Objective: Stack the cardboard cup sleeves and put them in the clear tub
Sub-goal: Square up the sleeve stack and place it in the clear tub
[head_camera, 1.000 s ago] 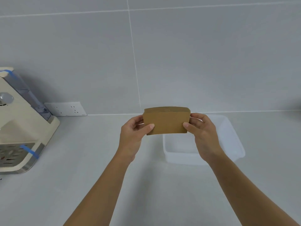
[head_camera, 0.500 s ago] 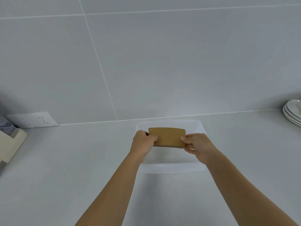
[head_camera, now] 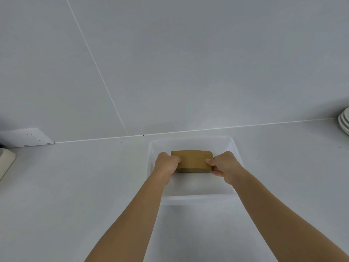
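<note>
A stack of brown cardboard cup sleeves (head_camera: pixel 192 160) lies flat and low inside the clear tub (head_camera: pixel 196 198), which stands on the white counter near the back wall. My left hand (head_camera: pixel 166 164) grips the stack's left end and my right hand (head_camera: pixel 223 165) grips its right end. Both hands reach down past the tub's rim. I cannot tell whether the stack touches the tub's floor.
A white wall socket (head_camera: pixel 28 138) sits at the left where wall meets counter. The corner of a cream appliance (head_camera: pixel 5 161) shows at the far left edge. A pile of white plates (head_camera: pixel 344 121) stands at the far right.
Both hands have carried the stack from above the counter down into the tub. The view has swung right, so the appliance has slid almost out of sight.
</note>
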Tool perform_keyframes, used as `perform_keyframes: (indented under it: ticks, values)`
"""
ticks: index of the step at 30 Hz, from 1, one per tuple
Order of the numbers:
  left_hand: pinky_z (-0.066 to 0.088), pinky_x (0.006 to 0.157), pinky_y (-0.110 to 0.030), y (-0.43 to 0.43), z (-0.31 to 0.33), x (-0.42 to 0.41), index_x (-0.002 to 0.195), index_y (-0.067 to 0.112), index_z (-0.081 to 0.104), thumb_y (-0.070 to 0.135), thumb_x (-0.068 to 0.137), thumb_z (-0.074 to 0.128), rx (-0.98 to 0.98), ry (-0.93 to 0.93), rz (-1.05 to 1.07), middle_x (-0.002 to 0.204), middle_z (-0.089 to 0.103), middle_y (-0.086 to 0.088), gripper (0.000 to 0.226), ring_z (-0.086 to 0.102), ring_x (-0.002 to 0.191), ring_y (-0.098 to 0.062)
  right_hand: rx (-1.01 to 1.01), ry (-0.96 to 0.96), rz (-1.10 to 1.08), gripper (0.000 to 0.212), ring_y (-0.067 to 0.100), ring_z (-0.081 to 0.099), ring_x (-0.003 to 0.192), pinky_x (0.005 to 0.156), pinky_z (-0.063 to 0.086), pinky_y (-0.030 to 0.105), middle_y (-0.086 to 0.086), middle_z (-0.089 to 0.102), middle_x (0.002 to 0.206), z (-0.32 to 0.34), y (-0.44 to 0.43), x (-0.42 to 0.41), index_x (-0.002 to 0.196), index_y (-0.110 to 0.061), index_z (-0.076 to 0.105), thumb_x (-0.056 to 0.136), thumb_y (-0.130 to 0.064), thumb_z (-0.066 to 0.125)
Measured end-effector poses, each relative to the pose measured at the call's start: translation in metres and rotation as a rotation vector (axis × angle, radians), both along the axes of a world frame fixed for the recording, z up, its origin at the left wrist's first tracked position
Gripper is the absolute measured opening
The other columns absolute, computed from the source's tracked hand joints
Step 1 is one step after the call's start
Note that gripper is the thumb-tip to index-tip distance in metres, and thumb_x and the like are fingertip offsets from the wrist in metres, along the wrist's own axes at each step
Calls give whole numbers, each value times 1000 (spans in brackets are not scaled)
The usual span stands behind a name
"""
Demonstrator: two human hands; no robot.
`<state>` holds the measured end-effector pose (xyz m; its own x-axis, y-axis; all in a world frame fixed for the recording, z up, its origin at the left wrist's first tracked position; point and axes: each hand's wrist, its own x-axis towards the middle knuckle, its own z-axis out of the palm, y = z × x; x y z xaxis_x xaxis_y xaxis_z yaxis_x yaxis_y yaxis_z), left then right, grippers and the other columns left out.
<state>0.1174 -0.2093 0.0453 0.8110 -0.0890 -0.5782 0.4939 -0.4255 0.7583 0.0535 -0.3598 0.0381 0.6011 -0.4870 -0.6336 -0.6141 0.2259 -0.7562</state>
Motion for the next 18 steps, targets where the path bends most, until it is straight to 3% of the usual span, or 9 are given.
perform_keyframes:
  ticks: [2, 6, 9, 12, 15, 18]
  values:
    - [50, 91, -43, -1, -2, 1, 86, 8, 46, 10, 84, 55, -8, -8, 8, 80, 47, -3, 9, 46, 69, -15, -40, 5, 16, 34, 33, 59, 107, 63, 52, 29, 22, 58, 117, -2, 1, 4, 112, 6, 53, 81, -2, 66]
    - [51, 86, -42, -3, -8, 5, 104, -2, 54, 10, 82, 56, 2, -33, -10, 93, 52, -10, 25, 50, 81, -23, -135, 11, 71, 28, 30, 58, 89, 79, 55, 36, 21, 58, 100, -2, 4, 8, 108, 12, 57, 83, 0, 61]
    - [41, 58, -28, -2, -8, 3, 82, 3, 49, 11, 82, 55, 61, -84, -38, 76, 48, -7, 9, 45, 67, -20, -153, -17, 108, 18, 27, 55, 83, 81, 53, 37, 18, 55, 92, 2, 6, 6, 98, 13, 61, 85, 1, 58]
    - [30, 48, -24, -2, -13, 4, 71, 9, 38, 11, 83, 54, 117, -141, -57, 67, 40, -3, 20, 39, 57, -16, -162, -35, 111, 31, 28, 56, 88, 94, 51, 44, 29, 61, 107, 4, 8, 4, 110, 18, 53, 87, -1, 57]
    - [30, 49, -24, -2, -10, 2, 69, 11, 37, 12, 83, 53, 127, -144, -85, 67, 40, -2, 21, 38, 57, -15, -167, -56, 128, 37, 37, 59, 103, 99, 46, 48, 31, 54, 123, 7, 10, 2, 117, 17, 50, 88, -5, 56]
    - [33, 53, -25, -2, -9, 2, 76, 9, 42, 14, 84, 53, 105, -135, -85, 71, 42, -2, 15, 41, 60, -14, -139, -72, 130, 45, 43, 51, 118, 102, 43, 49, 33, 50, 129, 5, 11, 2, 123, 16, 44, 89, -10, 56]
